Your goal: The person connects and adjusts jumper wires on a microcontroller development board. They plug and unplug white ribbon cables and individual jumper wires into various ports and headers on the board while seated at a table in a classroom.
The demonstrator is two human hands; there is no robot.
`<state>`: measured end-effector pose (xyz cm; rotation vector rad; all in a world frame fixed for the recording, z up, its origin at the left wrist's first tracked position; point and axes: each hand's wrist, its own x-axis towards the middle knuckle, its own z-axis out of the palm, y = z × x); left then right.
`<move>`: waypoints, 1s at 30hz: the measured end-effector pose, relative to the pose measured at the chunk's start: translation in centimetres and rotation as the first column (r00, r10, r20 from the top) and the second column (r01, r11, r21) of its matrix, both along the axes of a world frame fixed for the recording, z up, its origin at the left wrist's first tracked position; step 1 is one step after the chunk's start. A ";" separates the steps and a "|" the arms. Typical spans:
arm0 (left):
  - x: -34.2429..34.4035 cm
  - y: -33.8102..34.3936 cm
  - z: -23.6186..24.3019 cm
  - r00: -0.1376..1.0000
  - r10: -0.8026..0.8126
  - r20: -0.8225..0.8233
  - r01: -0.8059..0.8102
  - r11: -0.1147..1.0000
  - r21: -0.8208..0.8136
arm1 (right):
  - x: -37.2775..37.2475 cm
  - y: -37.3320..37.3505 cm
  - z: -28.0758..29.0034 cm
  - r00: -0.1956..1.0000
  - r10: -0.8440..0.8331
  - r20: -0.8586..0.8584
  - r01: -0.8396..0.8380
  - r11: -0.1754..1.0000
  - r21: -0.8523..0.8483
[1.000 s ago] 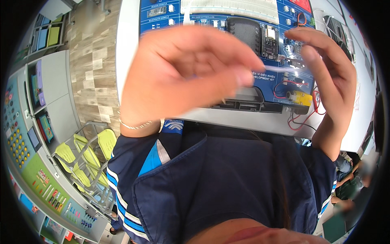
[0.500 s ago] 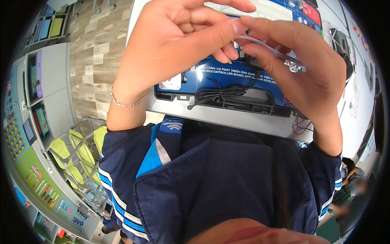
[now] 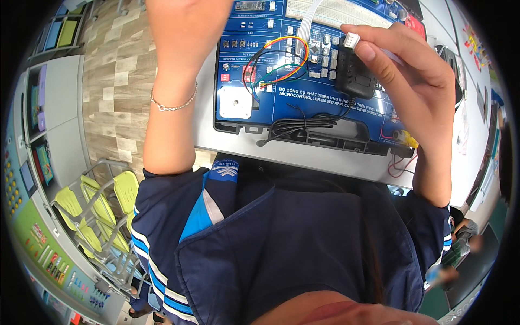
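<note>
Between its thumb and index finger, my right hand (image 3: 403, 67) pinches a small white connector plug (image 3: 351, 40). Part of a pale cable shows behind those fingers. My left hand (image 3: 189, 24) is at the top edge, with its fingers cut off by the frame. Below both hands lies a blue microcontroller development board (image 3: 319, 100) with a white breadboard (image 3: 336, 16). A black power adapter (image 3: 360, 76) rests on it just under the plug, its black cord (image 3: 306, 124) bundled along the near edge. A white ribbon cable (image 3: 307, 24) runs up from the board.
Coloured jumper wires (image 3: 279, 78) loop over the board near a white square motor plate (image 3: 235, 103). A yellow part (image 3: 405, 137) sits by my right wrist. Red wires hang at the table's (image 3: 336, 165) front edge. Green chairs (image 3: 100, 200) stand left; people are at the far right.
My hands have come apart. The left has moved up and left, partly out of view, uncovering the board. The right still pinches, now with the white plug showing at its fingertips.
</note>
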<state>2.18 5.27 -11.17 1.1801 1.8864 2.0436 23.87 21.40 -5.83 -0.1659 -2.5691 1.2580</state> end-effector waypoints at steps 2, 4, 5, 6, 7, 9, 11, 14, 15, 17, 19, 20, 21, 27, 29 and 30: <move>0.0 0.1 -0.6 0.996 -0.025 -0.090 0.029 0.999 0.036 | 0.3 0.1 -0.4 1.000 0.012 0.022 -0.010 0.998 -0.057; -0.1 0.2 -0.9 0.986 -0.029 -0.165 0.042 0.996 0.075 | 0.1 -0.5 -0.3 1.000 -0.021 0.012 0.022 0.998 -0.058; -0.1 0.3 -0.8 0.985 -0.022 -0.169 0.038 0.995 0.092 | 0.1 -0.6 -0.1 0.999 -0.034 0.007 0.035 0.998 -0.057; 0.0 0.4 -0.8 0.985 -0.014 -0.172 0.033 0.994 0.108 | 0.3 -0.5 0.2 1.000 -0.020 0.008 0.020 1.000 0.015; 0.0 0.5 -0.7 0.984 -0.006 -0.175 0.029 0.991 0.127 | 0.4 -0.3 0.5 1.000 -0.005 0.010 0.004 0.996 0.090; -0.1 0.4 -0.8 0.983 0.005 -0.183 0.017 0.993 0.115 | 0.5 -0.2 0.7 1.000 0.010 -0.030 -0.005 0.986 0.165; -0.1 0.2 -1.0 0.979 0.011 -0.203 0.013 0.993 0.117 | 0.6 -0.1 0.5 0.997 0.024 -0.067 -0.010 0.978 0.207; -0.3 0.3 -1.3 0.978 0.022 -0.208 0.004 0.992 0.128 | 0.7 -0.3 1.0 0.997 0.016 -0.071 0.001 0.972 0.236; -0.2 0.3 -1.1 0.982 0.036 -0.187 -0.014 0.993 0.117 | 0.7 -0.4 1.2 0.998 0.010 -0.065 0.006 0.969 0.247; -0.2 0.4 -1.1 0.985 0.045 -0.165 -0.028 0.994 0.108 | 0.4 -0.1 1.0 0.969 0.135 -0.207 -0.049 0.926 0.374; -0.4 0.5 -1.2 0.987 0.037 -0.158 -0.019 0.993 0.114 | 0.1 0.1 0.6 0.926 0.217 -0.309 -0.049 0.880 0.472; -0.4 0.5 -1.2 0.986 0.031 -0.163 -0.013 0.994 0.112 | 0.0 0.1 0.3 0.909 0.232 -0.346 -0.028 0.863 0.504; -0.4 0.6 -1.2 0.985 0.025 -0.168 -0.007 0.994 0.110 | 0.1 0.0 0.1 0.900 0.244 -0.361 -0.013 0.843 0.538; -0.9 0.7 -1.8 0.989 -0.026 -0.147 0.047 0.988 0.146 | 0.2 -0.3 -0.9 0.912 0.278 -0.303 -0.015 0.759 0.651; -0.9 0.7 -2.0 0.990 -0.033 -0.135 0.053 0.988 0.148 | 0.1 -0.6 -1.0 0.948 0.232 -0.217 -0.052 0.786 0.616; -0.8 0.6 -1.8 0.991 -0.022 -0.135 0.040 0.990 0.133 | -0.3 -0.7 -0.7 0.965 0.209 -0.157 -0.079 0.806 0.586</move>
